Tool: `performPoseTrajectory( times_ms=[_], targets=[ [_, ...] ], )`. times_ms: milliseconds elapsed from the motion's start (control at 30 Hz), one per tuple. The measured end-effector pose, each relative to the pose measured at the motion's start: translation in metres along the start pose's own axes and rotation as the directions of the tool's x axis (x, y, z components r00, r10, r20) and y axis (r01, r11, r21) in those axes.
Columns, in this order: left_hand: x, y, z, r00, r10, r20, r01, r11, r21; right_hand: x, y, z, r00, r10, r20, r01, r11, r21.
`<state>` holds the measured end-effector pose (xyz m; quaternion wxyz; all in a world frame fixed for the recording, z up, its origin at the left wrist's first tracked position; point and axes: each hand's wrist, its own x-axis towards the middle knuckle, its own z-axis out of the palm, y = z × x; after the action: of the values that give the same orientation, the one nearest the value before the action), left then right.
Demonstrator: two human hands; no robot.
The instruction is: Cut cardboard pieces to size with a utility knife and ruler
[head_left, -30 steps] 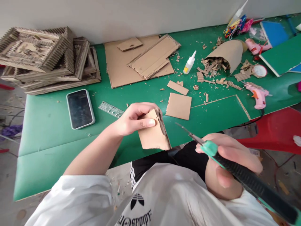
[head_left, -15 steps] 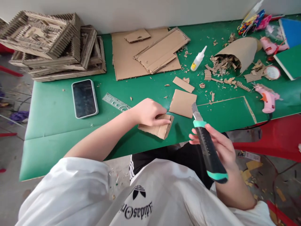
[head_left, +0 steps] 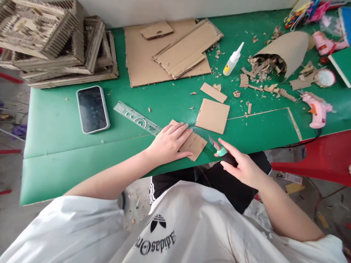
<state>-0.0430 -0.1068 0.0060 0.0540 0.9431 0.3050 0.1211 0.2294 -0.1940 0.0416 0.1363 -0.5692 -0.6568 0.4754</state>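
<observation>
Fingers outstretched, my left hand [head_left: 171, 143] lies flat on a piece of cardboard [head_left: 195, 148] near the table's front edge, pressing it against the green surface. A slit or crease line shows across that piece. My right hand [head_left: 238, 164] is wrapped round a utility knife [head_left: 222, 151] with a black and turquoise handle. Its blade is out and points up and left, a little to the right of the cardboard and apart from it. Beyond the hands lies a squarish cardboard piece [head_left: 213, 116]. The clear plastic ruler [head_left: 137, 118] reaches toward my left hand.
A phone [head_left: 93, 109] and stacked corrugated cardboard frames [head_left: 55, 54] are at the left. Larger cardboard sheets [head_left: 142, 69] lie at the back beside a glue bottle [head_left: 231, 62]. Cardboard scraps [head_left: 265, 64] and a pink glue gun [head_left: 317, 109] are on the right.
My left hand has opened from its grip and now lies flat on the cardboard, which is down on the table. My right hand has lowered and turned the knife, blade nearer the cardboard.
</observation>
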Motion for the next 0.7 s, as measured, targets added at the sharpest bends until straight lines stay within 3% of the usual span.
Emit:
performPoseTrajectory(
  times_ms=[167,267,333,400,500,567,700],
  targets=[
    [-0.007,-0.012,0.003,0.96,0.241,0.142,-0.217,0.961,-0.171,0.007,-0.011,-0.017,0.991,-0.095,0.09,0.117,0.95,-0.29],
    [-0.006,-0.014,-0.002,0.927,0.337,0.161,-0.311,0.935,-0.17,0.011,-0.016,-0.023,0.983,-0.143,0.118,0.179,0.902,-0.392],
    [-0.006,-0.009,-0.006,0.954,0.266,0.137,-0.256,0.963,-0.086,0.013,-0.018,-0.025,0.981,-0.154,0.114,0.188,0.89,-0.415],
    [-0.009,-0.001,-0.008,0.991,0.096,0.093,-0.098,0.995,0.018,0.015,-0.017,-0.025,0.981,-0.167,0.103,0.195,0.886,-0.42],
    [-0.014,0.006,-0.007,0.996,-0.078,0.041,0.075,0.995,0.069,0.017,-0.015,-0.024,0.98,-0.179,0.087,0.199,0.891,-0.409],
    [-0.015,0.007,-0.003,0.998,-0.041,0.04,0.039,0.999,0.031,0.019,-0.013,-0.023,0.977,-0.187,0.098,0.211,0.889,-0.407],
    [-0.012,-0.002,0.004,0.984,0.147,0.099,-0.138,0.986,-0.096,0.023,-0.014,-0.022,0.975,-0.19,0.113,0.22,0.869,-0.443]
  ],
)
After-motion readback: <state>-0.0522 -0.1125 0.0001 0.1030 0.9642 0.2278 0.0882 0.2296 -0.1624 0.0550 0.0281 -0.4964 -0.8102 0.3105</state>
